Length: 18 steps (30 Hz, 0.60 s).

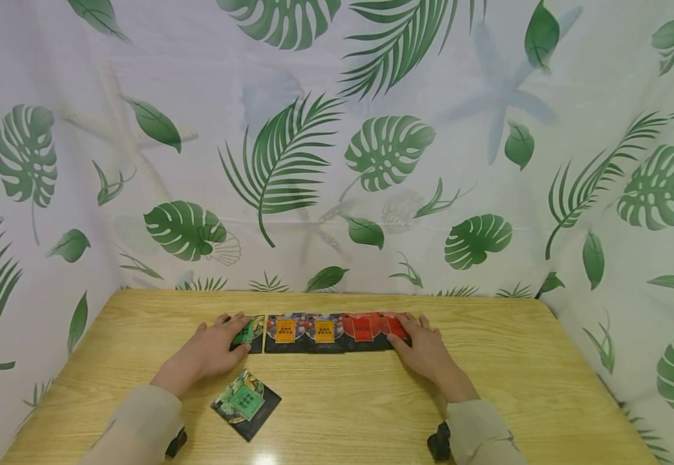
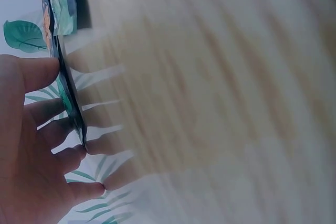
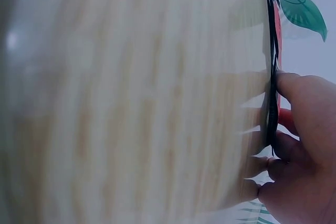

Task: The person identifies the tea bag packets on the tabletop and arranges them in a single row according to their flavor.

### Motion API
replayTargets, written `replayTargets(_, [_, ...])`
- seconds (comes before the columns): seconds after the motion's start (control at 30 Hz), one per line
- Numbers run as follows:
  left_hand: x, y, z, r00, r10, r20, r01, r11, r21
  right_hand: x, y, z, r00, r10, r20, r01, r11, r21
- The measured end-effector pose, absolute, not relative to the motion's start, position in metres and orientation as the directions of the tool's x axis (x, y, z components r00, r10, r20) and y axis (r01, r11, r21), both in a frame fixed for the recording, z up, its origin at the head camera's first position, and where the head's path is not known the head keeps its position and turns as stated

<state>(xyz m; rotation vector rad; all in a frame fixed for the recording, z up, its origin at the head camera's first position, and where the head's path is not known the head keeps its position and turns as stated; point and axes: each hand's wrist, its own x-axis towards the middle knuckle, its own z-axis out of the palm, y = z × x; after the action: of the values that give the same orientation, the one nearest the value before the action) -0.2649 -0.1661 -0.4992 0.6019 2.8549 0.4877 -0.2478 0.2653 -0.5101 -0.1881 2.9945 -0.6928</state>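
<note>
A row of flat square packets lies across the far part of the table. My left hand (image 1: 218, 345) rests on the green-labelled packet (image 1: 258, 326) at the row's left end, fingers over it and thumb by its near edge. To its right are two overlapping orange-labelled packets (image 1: 285, 332), then two overlapping red packets (image 1: 362, 329). On the right-end red one, my right hand (image 1: 428, 352) rests with outstretched fingers and thumb. In the wrist views, fingers touch the packet under the left hand (image 2: 73, 103) and the red one under the right hand (image 3: 310, 129). The hands partly hide both end packets.
A second green-labelled packet (image 1: 247, 405) lies turned at an angle, nearer me on the wood-grain table (image 1: 342, 400). White cloth (image 1: 313, 258) printed with green leaves stands along the table's back and sides. Dark wrist devices (image 1: 440, 442) sit at both sleeves.
</note>
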Motion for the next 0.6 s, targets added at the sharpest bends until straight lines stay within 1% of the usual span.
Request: replayTargets(0.6, [-0.2671,-0.1624,-0.4986,-0.898,0.425,-0.118,0.358,0.858,0.369,-0.2485,0.2663,-0.5113,-0.990,-0.139,-0.021,-0.116,0.891,-0.438])
